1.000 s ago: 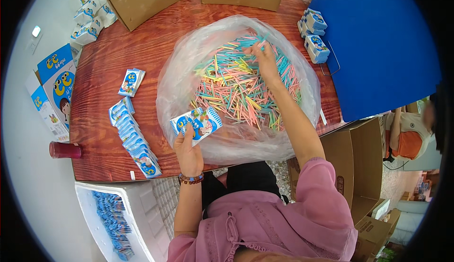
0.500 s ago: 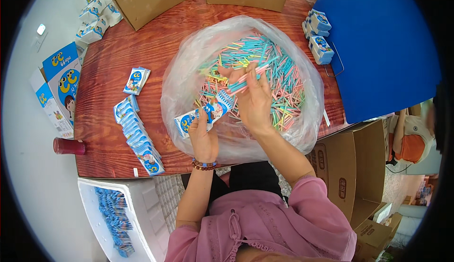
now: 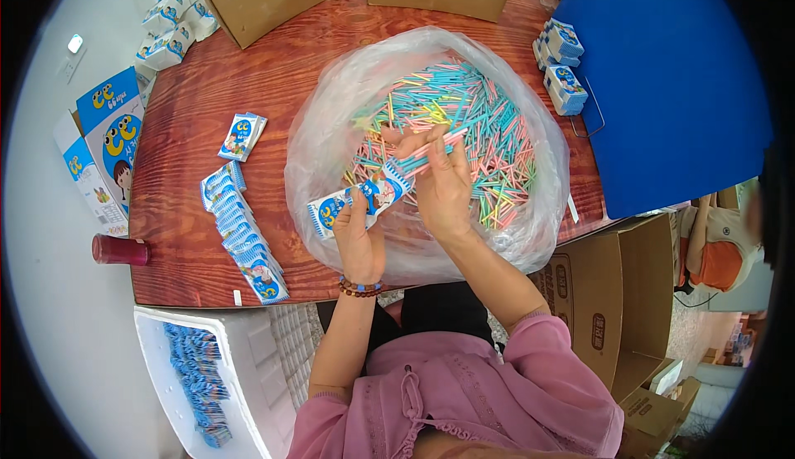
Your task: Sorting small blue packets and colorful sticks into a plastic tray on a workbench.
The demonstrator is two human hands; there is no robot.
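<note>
**Sticks going into the packet**

Over the clear plastic bag [image 3: 530, 235] on the red-brown worktop [image 3: 182, 152], both hands have come together since a second ago, when the right one was reaching deep among the loose sticks and the left held the packet alone near the bag's near edge. Half a second ago they had already met; now they sit slightly lower and closer to the body.

The left hand [image 3: 360, 239] is closed around a blue and white packet [image 3: 358, 200], gripping it from below with its open end turned toward the right hand. The right hand [image 3: 443, 190] is pinched shut on a small bundle of coloured sticks [image 3: 435, 146], whose near ends touch the packet's mouth. Beneath the hands the bag lies spread open, full of the pink, blue, yellow and green stick pile [image 3: 476, 119].

A row of filled packets [image 3: 240, 231] lies overlapping on the worktop to the left, well apart from the bag.
</note>
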